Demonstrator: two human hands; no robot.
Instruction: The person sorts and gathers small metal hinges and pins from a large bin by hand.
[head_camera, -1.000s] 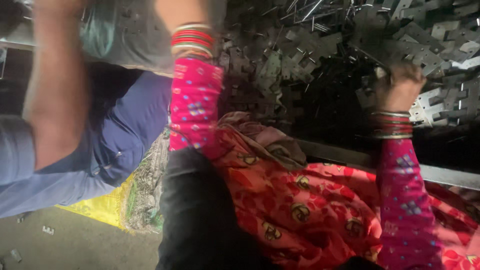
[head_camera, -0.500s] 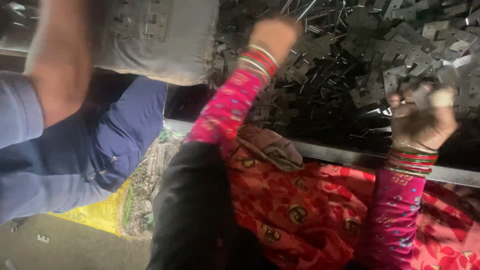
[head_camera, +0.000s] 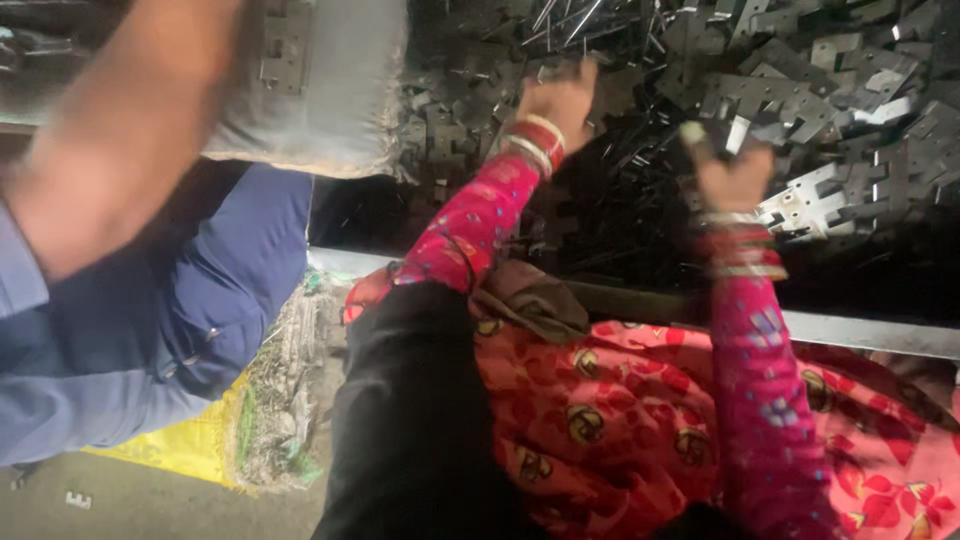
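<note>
Moved: both hands sit further into the metal heap than half a second ago; the right hand has gone from palm-up with a part to a raised fist.
Left hand (head_camera: 560, 100): at 12 o'clock, reaching down among the parts, fingers curled into the heap; what they grip is blurred and cannot be told. Red and white bangles ring the wrist, above a pink patterned sleeve.
Right hand (head_camera: 735, 180): at 2 o'clock, fingers closed narrow on a small pale metal piece (head_camera: 692, 132) that pokes up above them. Stacked bangles at the wrist.
Parts (head_camera: 850, 90): flat stamped steel plates, dull grey, angular and notched, mixed with thin rods, piled loosely from 12 to 3 o'clock.
Desk (head_camera: 860, 335): pale metal edge running across below the heap.
Sack (head_camera: 320, 90): grey woven fabric, frayed hem, at 11 o'clock.
Co-worker: bare arm (head_camera: 120, 140) and blue trousers at 9 o'clock.
Bag (head_camera: 200, 450): yellow, at 7 o'clock on the floor.
</note>
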